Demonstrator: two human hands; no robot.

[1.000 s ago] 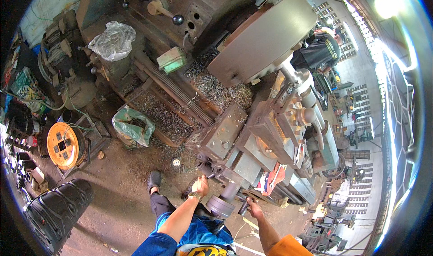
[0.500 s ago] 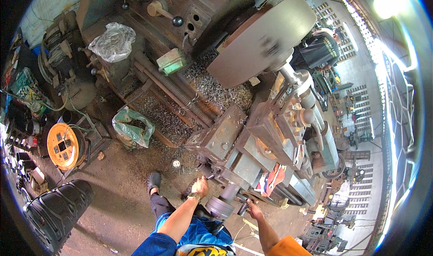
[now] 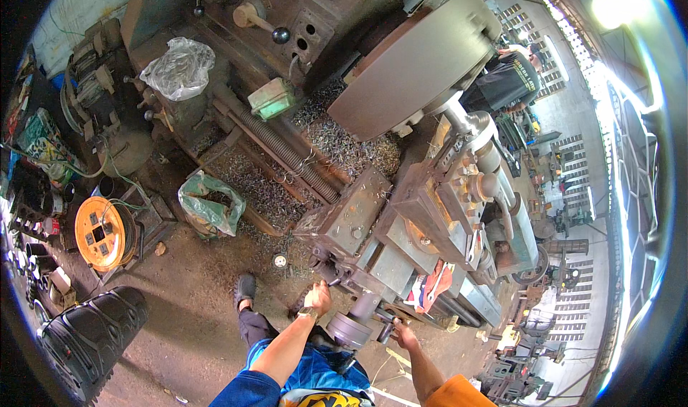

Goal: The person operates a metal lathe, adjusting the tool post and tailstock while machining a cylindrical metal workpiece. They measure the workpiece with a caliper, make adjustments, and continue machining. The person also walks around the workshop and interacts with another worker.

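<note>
I stand at a large metal lathe with both hands on its carriage point(image 3: 344, 224). My left hand point(image 3: 317, 299) is closed around a small lever point(image 3: 335, 283) on the near side of the carriage. My right hand point(image 3: 405, 334) grips a crank handle point(image 3: 385, 331) beside the round handwheel point(image 3: 350, 329), fingers partly hidden. Above the carriage is the big round chuck point(image 3: 408, 70), smeared at its edge. A shaft point(image 3: 459, 116) runs from it toward the lower right, past the tool post point(image 3: 481, 186). A red and white cloth point(image 3: 432, 286) lies on the slide.
Metal chips point(image 3: 358, 145) heap on the bed beside the lead screw point(image 3: 287, 149). A clear plastic bag point(image 3: 179, 68) and a green bag point(image 3: 211, 205) are to the left, with an orange reel point(image 3: 100, 233) and a black ribbed case point(image 3: 93, 339). Another person point(image 3: 510, 81) stands behind the chuck.
The chuck has turned: the dark blurred marks on its rim are gone, and recesses now show at its right edge. Both my hands stay where they were.
</note>
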